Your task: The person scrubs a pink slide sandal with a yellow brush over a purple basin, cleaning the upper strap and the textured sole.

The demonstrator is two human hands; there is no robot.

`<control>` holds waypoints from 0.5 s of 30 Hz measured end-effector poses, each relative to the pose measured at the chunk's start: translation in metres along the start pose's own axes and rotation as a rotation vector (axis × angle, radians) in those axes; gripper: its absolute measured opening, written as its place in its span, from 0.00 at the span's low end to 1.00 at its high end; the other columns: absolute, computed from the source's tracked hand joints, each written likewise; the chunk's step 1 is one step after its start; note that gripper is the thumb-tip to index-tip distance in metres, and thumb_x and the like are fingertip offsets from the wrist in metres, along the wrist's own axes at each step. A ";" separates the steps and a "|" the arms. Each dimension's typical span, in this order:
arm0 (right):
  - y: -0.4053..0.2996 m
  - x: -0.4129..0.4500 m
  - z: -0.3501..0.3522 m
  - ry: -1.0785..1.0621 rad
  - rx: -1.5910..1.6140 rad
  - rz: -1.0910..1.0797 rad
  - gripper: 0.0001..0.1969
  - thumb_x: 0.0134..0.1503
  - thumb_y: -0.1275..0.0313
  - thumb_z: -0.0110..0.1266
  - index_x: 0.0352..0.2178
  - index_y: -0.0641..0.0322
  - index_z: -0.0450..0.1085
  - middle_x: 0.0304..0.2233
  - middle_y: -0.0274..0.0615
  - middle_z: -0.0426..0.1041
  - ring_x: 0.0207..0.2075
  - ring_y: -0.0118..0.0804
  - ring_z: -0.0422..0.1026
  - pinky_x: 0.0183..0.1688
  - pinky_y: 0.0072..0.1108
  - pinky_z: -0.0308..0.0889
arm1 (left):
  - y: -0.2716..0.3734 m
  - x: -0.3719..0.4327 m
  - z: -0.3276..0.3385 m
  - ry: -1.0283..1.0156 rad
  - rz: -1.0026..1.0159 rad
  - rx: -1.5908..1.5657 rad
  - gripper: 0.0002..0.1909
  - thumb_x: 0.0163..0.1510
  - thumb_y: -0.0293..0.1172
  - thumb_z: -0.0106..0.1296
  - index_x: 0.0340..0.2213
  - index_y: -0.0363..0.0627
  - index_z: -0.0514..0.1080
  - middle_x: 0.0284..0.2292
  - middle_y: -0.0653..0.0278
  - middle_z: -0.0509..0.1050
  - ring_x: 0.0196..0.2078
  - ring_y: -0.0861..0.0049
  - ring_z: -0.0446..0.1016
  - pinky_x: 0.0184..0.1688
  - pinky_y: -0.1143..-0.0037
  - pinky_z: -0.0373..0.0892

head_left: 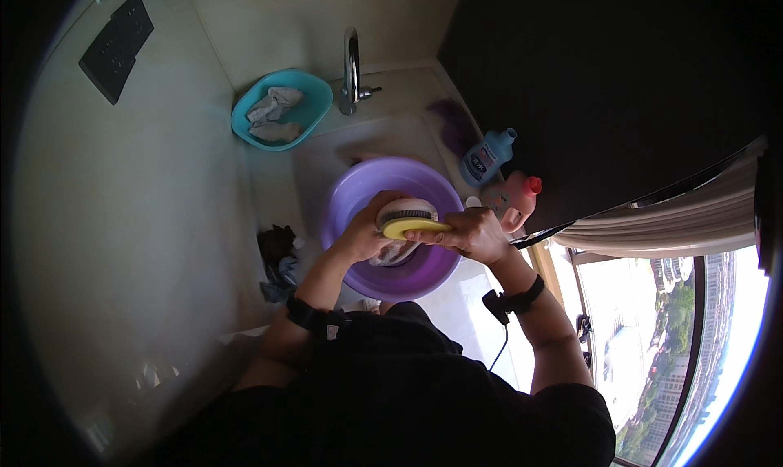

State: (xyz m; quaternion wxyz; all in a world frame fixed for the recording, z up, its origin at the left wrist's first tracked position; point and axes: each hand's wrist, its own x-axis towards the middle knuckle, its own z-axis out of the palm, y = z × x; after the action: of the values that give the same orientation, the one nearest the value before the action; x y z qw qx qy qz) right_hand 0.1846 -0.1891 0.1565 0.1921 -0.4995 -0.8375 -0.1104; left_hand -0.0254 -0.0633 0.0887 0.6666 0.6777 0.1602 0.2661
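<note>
My right hand (474, 233) grips the handle of a yellow scrubbing brush (407, 227) with dark bristles. The bristles face a pale, wet item (400, 206), which looks like a shoe or folded cloth; its exact kind is hard to tell. My left hand (365, 231) holds that item from the left, its fingers partly hidden behind it. Both hands are over a purple plastic basin (451, 268) that stands in front of my body. The lower part of the item hangs inside the basin.
A turquoise basin (321, 109) with pale cloths sits back left, beside a chrome faucet (350, 69). A blue bottle (487, 157) and a pink bottle (515, 201) stand to the right. Dark cloths (278, 262) lie at left, a purple cloth (454, 126) behind the blue bottle.
</note>
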 end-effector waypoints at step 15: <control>-0.003 -0.001 -0.005 -0.036 0.236 0.125 0.23 0.54 0.64 0.64 0.53 0.29 0.75 0.26 0.29 0.80 0.19 0.28 0.74 0.22 0.20 0.69 | -0.002 0.006 -0.004 0.088 0.234 0.711 0.26 0.44 0.26 0.68 0.46 0.47 0.73 0.50 0.63 0.70 0.55 0.61 0.66 0.59 0.64 0.63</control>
State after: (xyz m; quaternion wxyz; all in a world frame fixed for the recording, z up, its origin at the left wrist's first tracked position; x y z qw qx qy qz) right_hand 0.1833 -0.1929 0.1610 0.2410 -0.5267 -0.8151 0.0099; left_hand -0.0225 -0.0570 0.0873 0.3471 0.8685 0.1924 0.2969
